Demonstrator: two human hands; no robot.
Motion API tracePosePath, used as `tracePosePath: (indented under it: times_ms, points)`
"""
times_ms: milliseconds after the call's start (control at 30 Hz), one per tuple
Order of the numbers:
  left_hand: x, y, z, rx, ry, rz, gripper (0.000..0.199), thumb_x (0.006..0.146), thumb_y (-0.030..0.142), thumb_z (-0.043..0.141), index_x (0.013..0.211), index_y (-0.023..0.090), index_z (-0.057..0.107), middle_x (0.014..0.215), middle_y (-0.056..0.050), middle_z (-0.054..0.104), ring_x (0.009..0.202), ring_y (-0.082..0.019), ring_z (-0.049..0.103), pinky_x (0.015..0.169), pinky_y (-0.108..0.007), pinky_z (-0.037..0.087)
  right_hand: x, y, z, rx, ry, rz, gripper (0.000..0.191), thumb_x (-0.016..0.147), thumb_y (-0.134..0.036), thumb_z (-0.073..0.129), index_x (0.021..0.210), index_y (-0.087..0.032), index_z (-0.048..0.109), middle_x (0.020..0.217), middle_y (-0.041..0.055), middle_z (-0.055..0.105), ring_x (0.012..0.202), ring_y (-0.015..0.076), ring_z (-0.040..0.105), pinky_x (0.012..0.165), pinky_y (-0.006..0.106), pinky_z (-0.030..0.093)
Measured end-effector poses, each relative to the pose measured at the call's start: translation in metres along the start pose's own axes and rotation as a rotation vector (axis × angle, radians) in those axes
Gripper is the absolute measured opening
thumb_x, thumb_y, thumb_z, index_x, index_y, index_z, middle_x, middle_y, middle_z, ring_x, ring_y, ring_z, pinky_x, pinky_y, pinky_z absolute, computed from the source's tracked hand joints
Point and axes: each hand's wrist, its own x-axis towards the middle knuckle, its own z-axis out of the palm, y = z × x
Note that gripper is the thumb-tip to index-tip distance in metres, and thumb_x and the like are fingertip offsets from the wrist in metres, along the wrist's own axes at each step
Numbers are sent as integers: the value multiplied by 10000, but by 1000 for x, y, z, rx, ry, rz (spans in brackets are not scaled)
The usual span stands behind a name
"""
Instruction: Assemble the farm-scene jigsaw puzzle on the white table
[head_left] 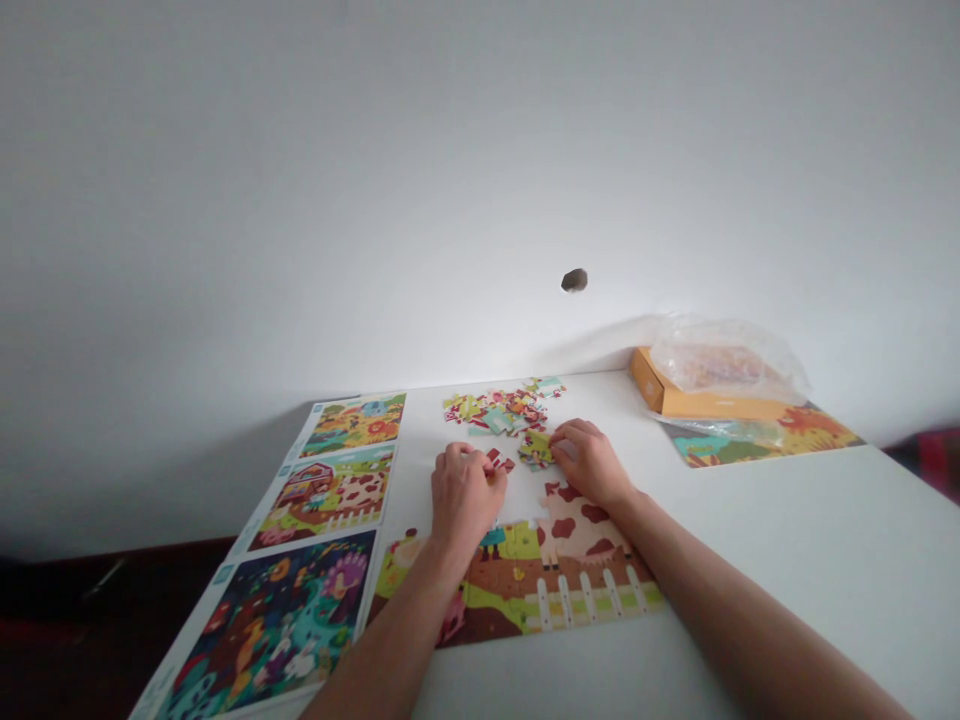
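Brown-and-green puzzle [517, 572] lies part-assembled below the hands, long axis left to right, fence side nearest the person; left hand [466, 497] half-curled at a red piece [500, 461], right hand [594, 464] bent at green pieces [535, 449], grips indeterminable; white surface [765, 545] abuts a pale, holed wall [420, 200].

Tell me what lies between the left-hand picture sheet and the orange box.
In the head view, a heap of loose puzzle pieces lies between that picture sheet and the orange box, white tabletop showing on either side.

Maroon-patched white puzzle cow [585, 540], orange box [705, 405]
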Motion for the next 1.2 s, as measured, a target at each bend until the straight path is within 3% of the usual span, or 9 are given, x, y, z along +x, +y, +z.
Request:
tracePosePath:
  times_ms: [167,433,567,733,900,1033,1200]
  points:
    - [0,1,-2,33,3,-29,263,802,379,618,989,199,660,1049,-107,547,1017,-277,505,886,-390,419,-1,-5,-3,-23,1,-14,113,842,-163,559,891,-200,653,931,69,620,909,207,573,875,344,455]
    - [0,-1,3,-18,-7,-17,245,792,414,641,839,174,653,1066,-108,537,1040,-276,492,909,-397,396,-1,-7,-3,-19,-9,-56,130,852,-217,566,947,-206,654,1000,86,605,950,221,560,886,363,459]
    - [0,-2,7,-61,1,-3,227,777,390,667,850,180,625,1043,-93,562,1029,-264,519,880,-384,408,-2,-12,-6,-33,-75,-110,263,849,-247,589,1108,-218,627,1159,90,605,1067,241,523,938,391,425]
    - [2,-2,9,-309,15,88,76,831,240,602,812,194,546,869,-28,605,869,-187,589,794,-315,446,-3,-21,-6,-48,-200,-190,547,841,-263,621,1364,-250,462,1309,69,572,1207,269,434,1010,438,345]
    - [2,1,7,-634,69,169,61,881,263,547,873,202,549,862,-24,628,846,-153,611,800,-268,483,-5,-29,-4,47,-219,-231,504,893,-279,575,1380,-263,443,1239,67,619,1135,237,501,997,410,347]
    - [1,2,7,-787,39,163,124,879,293,563,963,203,557,924,-33,657,874,-153,637,813,-263,504,-5,-30,-4,139,-134,-203,385,922,-278,540,1306,-268,515,1126,55,659,1010,202,565,938,363,393]
    - [3,0,7,-570,44,200,216,881,196,497,1077,209,588,1063,-66,654,1001,-181,613,910,-321,475,-2,-19,-1,-56,-33,19,337,896,-231,548,1226,-266,599,1017,73,659,965,231,551,883,382,428]
